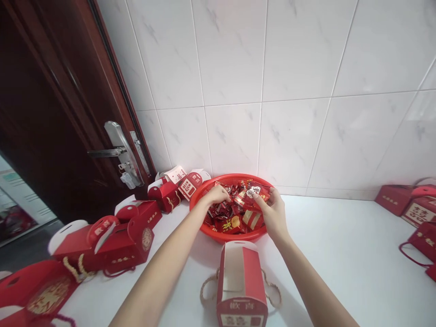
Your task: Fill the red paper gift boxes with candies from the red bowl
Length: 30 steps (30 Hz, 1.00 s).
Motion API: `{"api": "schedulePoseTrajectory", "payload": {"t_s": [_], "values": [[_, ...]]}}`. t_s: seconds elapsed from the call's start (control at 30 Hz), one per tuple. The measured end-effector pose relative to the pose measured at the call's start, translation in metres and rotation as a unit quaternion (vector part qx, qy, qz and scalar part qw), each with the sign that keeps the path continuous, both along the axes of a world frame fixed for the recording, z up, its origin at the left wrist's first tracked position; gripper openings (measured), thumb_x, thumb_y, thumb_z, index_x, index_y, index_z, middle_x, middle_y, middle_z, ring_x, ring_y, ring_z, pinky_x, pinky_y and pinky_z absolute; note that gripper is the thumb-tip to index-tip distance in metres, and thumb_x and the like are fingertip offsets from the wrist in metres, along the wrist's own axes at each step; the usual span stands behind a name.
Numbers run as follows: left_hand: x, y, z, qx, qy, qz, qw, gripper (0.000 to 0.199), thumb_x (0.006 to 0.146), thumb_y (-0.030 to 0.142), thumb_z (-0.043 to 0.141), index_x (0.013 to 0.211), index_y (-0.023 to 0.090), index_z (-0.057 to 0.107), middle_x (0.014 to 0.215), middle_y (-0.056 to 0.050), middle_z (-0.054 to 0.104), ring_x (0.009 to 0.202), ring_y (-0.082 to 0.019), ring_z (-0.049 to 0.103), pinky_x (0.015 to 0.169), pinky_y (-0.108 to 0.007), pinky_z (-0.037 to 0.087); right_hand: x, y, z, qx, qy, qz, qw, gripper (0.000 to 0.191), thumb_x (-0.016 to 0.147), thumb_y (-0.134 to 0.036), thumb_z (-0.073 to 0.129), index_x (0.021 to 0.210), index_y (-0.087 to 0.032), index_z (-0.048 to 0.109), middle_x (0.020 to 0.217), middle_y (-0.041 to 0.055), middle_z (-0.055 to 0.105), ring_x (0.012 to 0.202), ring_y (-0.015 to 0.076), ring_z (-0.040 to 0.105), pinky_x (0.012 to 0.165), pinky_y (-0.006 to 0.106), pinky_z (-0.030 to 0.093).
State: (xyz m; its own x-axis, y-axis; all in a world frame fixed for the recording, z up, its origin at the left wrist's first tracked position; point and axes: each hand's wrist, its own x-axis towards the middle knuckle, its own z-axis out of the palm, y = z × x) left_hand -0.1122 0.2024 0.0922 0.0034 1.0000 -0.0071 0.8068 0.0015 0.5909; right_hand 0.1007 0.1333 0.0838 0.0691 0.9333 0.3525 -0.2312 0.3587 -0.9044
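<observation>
A red plastic basket full of wrapped candies and small snack packets stands against the tiled wall. My right hand is over its right side, thumb and fingers closed on a red candy packet with a white printed patch. At the basket's left side, my left hand dips in with its fingers pinched together among the candies; what they hold is hidden. In front of the basket, between my forearms, a red gift box with twisted rope handles stands with its top open. Its visible inside is white.
Several red gift boxes line the left side of the white table, up to the wall. More red boxes stand at the right edge. A dark wooden door with a metal handle and hanging keys is at the left.
</observation>
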Motion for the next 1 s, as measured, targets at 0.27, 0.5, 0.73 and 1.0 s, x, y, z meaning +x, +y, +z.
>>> {"api": "schedulePoseTrajectory", "payload": {"t_s": [0.27, 0.5, 0.73, 1.0], "values": [[-0.004, -0.019, 0.018, 0.095, -0.173, -0.056, 0.979, 0.015, 0.062, 0.034, 0.075, 0.066, 0.02, 0.076, 0.071, 0.0, 0.072, 0.069, -0.017, 0.061, 0.067, -0.027, 0.046, 0.0, 0.003, 0.001, 0.006, 0.0, -0.02, 1.0, 0.037, 0.075, -0.047, 0.076, 0.095, -0.021, 0.058, 0.095, 0.0036, 0.07, 0.09, 0.0232, 0.067, 0.082, 0.039, 0.056], [0.004, -0.017, 0.018, 0.128, -0.227, -0.031, 0.965, 0.015, 0.065, 0.028, 0.063, 0.055, 0.019, 0.056, 0.05, 0.005, 0.052, 0.05, -0.011, 0.047, 0.051, -0.022, 0.037, 0.0, 0.003, -0.001, -0.004, 0.007, 0.004, 1.0, 0.041, 0.075, -0.049, 0.077, 0.098, -0.022, 0.056, 0.101, 0.0057, 0.072, 0.095, 0.0249, 0.069, 0.086, 0.042, 0.057], [0.009, -0.022, 0.023, 0.165, -0.339, -0.047, 0.925, 0.031, 0.051, 0.028, 0.08, 0.064, 0.018, 0.054, 0.065, 0.006, 0.057, 0.063, -0.011, 0.054, 0.066, -0.025, 0.044, 0.0, 0.004, -0.001, -0.002, 0.01, 0.004, 1.0, 0.043, 0.075, -0.05, 0.077, 0.101, -0.022, 0.057, 0.104, 0.0069, 0.073, 0.097, 0.026, 0.069, 0.085, 0.042, 0.058], [0.014, -0.034, 0.028, 0.16, -0.441, -0.038, 0.882, 0.046, 0.047, 0.031, 0.092, 0.081, 0.018, 0.063, 0.078, 0.002, 0.067, 0.077, -0.015, 0.065, 0.079, -0.03, 0.052, 0.001, 0.005, -0.001, -0.006, 0.017, 0.003, 1.0, 0.04, 0.073, -0.049, 0.079, 0.096, -0.022, 0.058, 0.1, 0.0064, 0.074, 0.096, 0.0269, 0.07, 0.084, 0.043, 0.059]]}}
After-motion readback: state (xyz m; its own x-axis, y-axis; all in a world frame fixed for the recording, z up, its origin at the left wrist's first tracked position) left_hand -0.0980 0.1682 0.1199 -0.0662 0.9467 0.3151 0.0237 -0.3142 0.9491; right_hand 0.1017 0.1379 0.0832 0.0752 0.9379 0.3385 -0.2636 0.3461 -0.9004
